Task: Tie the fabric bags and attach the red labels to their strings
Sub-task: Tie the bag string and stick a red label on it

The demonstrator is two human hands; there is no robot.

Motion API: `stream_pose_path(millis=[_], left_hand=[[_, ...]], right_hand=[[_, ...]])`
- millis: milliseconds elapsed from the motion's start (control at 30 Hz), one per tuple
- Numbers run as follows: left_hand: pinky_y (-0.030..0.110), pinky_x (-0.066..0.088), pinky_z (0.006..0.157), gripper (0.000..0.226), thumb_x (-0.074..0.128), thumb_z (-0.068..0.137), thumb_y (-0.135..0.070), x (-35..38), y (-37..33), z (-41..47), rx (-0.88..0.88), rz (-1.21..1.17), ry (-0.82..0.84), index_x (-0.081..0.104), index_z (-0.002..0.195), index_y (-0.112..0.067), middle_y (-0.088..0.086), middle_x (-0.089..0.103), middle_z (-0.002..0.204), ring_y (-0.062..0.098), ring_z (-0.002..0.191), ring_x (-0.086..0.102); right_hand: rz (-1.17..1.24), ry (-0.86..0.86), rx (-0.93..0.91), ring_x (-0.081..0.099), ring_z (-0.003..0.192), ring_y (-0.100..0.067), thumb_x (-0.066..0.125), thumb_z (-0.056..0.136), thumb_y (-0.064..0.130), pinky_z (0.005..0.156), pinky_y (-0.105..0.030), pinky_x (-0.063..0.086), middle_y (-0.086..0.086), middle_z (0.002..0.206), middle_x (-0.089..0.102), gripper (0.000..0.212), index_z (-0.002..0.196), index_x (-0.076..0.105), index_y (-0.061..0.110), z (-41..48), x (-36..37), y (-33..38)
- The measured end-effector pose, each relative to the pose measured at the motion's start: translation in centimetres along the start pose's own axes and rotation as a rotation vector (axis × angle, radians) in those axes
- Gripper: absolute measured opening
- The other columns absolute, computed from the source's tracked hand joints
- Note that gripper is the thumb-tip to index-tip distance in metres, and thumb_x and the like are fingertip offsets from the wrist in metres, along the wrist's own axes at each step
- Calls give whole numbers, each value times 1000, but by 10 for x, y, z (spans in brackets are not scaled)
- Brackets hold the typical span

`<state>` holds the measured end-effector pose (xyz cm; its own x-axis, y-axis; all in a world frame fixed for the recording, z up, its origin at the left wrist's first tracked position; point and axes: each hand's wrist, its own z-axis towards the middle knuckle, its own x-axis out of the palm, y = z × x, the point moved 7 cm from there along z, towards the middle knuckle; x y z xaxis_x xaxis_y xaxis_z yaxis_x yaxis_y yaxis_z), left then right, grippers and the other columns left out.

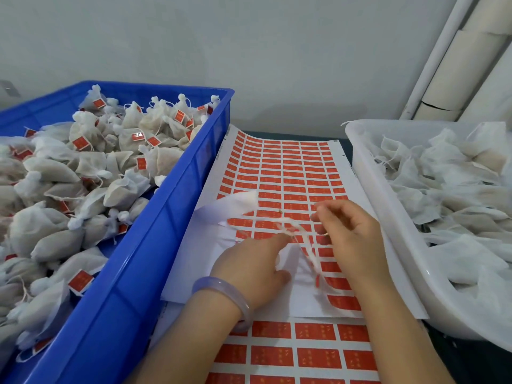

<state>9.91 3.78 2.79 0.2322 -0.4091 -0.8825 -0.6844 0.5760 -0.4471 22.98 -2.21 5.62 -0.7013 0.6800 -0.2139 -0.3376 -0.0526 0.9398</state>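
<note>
One blue crate (pixel 166 217) stands along the counter's (pixel 471 364) left edge, heaped with tied bags (pixel 91 167). There are dozens, too many to count, and many show a red label on the string. One white tub (pixel 404 253) sits along the right edge, filled with a loose pile of untied bags (pixel 443 184), also past counting. Two label sheets lie between the two containers. The upper label sheet (pixel 291 167) reaches the back edge and overlaps the lower label sheet (pixel 313 356) at the front edge. Both are printed with a grid of red labels.

Two hands work over the upper sheet. The left hand (pixel 249 267), with one lilac bangle (pixel 219 286) on its wrist, pinches the drawstring (pixel 300 236) at its fingertips. The right hand (pixel 349 234) has its fingers curled, and the other run of the drawstring appears nipped between them. One fabric bag (pixel 235 206) hangs blurred above the sheet's left part, just beyond the left hand. The loose string ends trail down between the hands, with a small red smear at the tip too blurred to make out
</note>
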Motion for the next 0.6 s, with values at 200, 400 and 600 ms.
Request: stream_pose_path(millis=[200,400,600], left_hand=[[19,43,79,40,47,95,-39,4,-1,0,-78,40,52,40,133,-30,-5,55,126,14,101,58],[22,43,88,43,47,94,-41,0,-1,-2,-88,54,106,39,135,-34,-9,48,136,14,110,55],[21,46,85,37,55,89,-45,-11,33,-6,-259,-96,25,47,122,-32,-15,56,106,8,92,55]], right_hand=[[-53,283,141,59,77,14,49,96,22,54,-2,43,27,86,60,20,91,61,37,-3,22,-17],[-206,300,155,60,66,4,48,96,28,47,-4,41,18,79,63,13,89,58,31,-3,23,-24],[-104,185,231,60,63,11,53,93,32,48,-5,40,27,64,64,22,76,65,23,1,12,-29]])
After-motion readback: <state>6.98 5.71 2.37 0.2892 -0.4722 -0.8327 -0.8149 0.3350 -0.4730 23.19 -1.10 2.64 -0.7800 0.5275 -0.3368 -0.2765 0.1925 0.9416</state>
